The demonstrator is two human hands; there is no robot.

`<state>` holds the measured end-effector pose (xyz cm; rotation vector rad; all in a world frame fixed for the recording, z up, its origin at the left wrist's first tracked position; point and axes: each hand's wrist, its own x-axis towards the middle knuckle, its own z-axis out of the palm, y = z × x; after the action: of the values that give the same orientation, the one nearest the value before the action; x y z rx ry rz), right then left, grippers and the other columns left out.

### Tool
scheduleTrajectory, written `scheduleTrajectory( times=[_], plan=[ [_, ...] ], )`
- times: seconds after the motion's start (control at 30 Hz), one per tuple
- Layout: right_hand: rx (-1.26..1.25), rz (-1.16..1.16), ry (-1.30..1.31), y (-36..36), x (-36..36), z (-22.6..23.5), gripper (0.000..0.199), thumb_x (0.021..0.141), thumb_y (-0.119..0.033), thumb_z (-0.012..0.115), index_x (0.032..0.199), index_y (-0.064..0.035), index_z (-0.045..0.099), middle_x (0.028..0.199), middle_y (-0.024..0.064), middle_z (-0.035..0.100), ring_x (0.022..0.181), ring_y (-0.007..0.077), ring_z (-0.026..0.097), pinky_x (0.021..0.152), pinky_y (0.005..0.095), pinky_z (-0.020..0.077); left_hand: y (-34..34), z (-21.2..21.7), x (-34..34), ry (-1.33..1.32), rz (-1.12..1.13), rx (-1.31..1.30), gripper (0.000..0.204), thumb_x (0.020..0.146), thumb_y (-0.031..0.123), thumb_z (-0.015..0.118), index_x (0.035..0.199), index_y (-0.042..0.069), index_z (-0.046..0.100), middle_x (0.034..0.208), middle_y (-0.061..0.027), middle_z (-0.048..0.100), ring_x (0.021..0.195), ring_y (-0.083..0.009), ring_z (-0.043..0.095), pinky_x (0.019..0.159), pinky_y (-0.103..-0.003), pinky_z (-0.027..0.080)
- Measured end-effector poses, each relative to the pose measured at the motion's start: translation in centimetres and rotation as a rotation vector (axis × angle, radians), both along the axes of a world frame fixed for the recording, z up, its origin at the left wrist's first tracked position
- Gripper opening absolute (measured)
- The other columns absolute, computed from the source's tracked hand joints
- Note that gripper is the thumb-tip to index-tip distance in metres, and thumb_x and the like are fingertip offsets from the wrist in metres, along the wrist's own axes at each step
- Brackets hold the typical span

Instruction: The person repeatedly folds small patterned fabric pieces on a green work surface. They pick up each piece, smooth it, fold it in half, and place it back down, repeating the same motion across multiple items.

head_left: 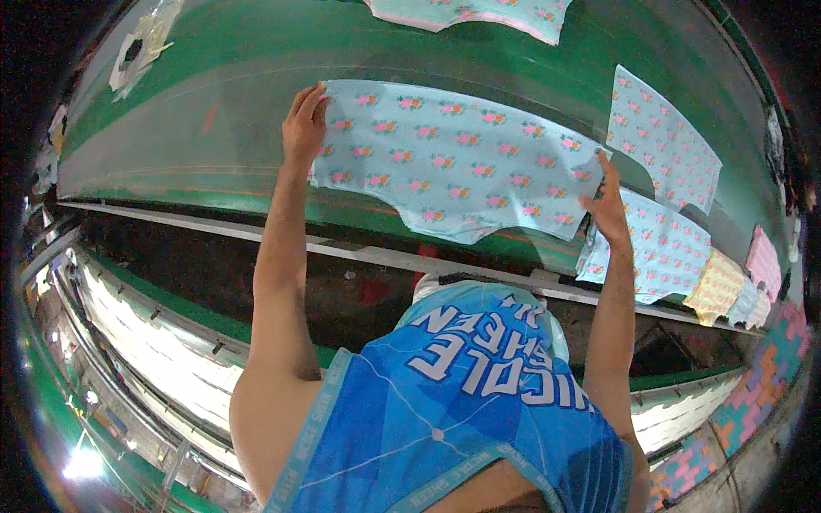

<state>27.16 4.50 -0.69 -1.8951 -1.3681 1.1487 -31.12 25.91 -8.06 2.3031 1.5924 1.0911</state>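
A light blue fabric piece [462,154], printed with pink and orange flowers, is spread before me, its near edge cut in curves. My left hand [305,124] has its fingers closed at the piece's upper left corner. At the right end, my right hand [609,205] touches the edge, forefinger stretched toward the upper corner and thumb apart from it. Just right of that hand lies a stack of matching blue flowered pieces [663,248]. Another matching piece [663,141] lies beyond it on the green table [197,137].
One more flowered piece [479,13] lies at the table's far side. Yellow fabric [718,286] and pink fabric [764,263] sit at the right end. A pale rail [359,252] edges the table nearest me. Clear plastic with tape [145,51] is at the far left.
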Motion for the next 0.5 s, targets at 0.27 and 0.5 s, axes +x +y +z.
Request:
scheduleTrajectory(
  times=[0.27, 0.5],
  plan=[
    [-0.078, 0.083, -0.143, 0.9, 0.3, -1.2, 0.102, 0.079, -0.001, 0.071, 0.169, -0.0162, 0.026, 0.173, 0.0158, 0.025, 0.161, 0.0361, 0.023, 0.130, 0.0483, 0.0233, 0.2, 0.3, -0.4, 0.266, -0.025, -0.146, 0.026, 0.101, 0.022, 0.070, 0.126, 0.015, 0.073, 0.134, -0.0056, 0.070, 0.105, -0.0284, 0.075, 0.082, -0.041, 0.063],
    [-0.033, 0.095, -0.268, 0.3, -0.6, -0.4, 0.108, 0.078, -0.007, 0.078, 0.171, -0.0227, 0.023, 0.170, 0.0162, 0.025, 0.160, 0.0353, 0.024, 0.128, 0.0475, 0.0304, -3.1, 2.0, 5.6, 0.367, -0.249, 0.054, 0.031, 0.096, 0.019, 0.072, 0.126, 0.014, 0.074, 0.150, -0.0089, 0.059, 0.134, -0.0293, 0.059, 0.104, -0.048, 0.052]
  ],
)
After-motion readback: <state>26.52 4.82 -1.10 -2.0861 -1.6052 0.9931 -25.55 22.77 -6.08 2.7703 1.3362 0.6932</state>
